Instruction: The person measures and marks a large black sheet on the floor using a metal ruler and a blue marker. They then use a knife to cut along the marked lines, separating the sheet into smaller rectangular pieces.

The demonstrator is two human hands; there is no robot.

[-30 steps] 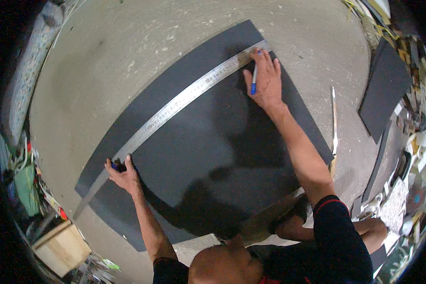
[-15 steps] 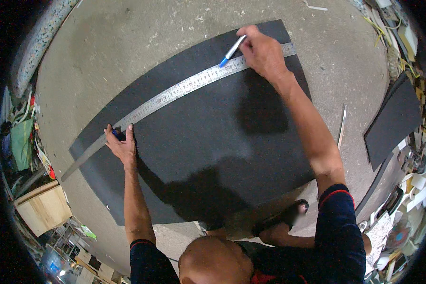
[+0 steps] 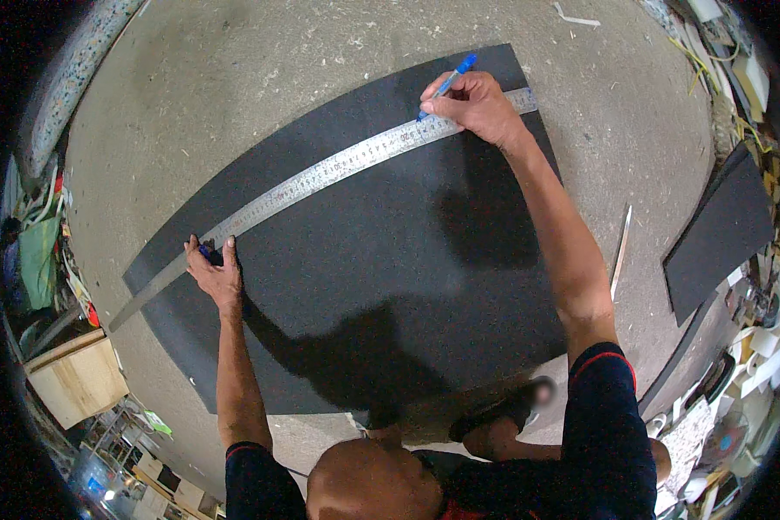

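Observation:
A long metal ruler (image 3: 321,178) lies slantwise across a large black sheet (image 3: 355,251) with a curved far edge. My left hand (image 3: 215,276) holds the ruler near its left end, thumb and fingers at its two edges. A small dark-blue object (image 3: 204,250) shows between those fingers; its kind I cannot make out. My right hand (image 3: 477,108) grips a blue-ended pen (image 3: 447,83) in a writing hold, its lower end at the ruler's far edge. Part of the ruler's right portion passes under this hand.
Right of the sheet, a thin pale strip (image 3: 620,253) lies on the concrete floor (image 3: 191,113). Farther right are black offcuts (image 3: 719,234) and piled scraps. A wooden box (image 3: 76,379) stands at the left, below a green bag (image 3: 39,260). My sandalled foot (image 3: 503,412) is by the sheet's near edge.
My right hand has regripped the pen: its fingers now sit low, with a blue end pointing up. The left hand still holds the ruler. The whole view has shifted slightly.

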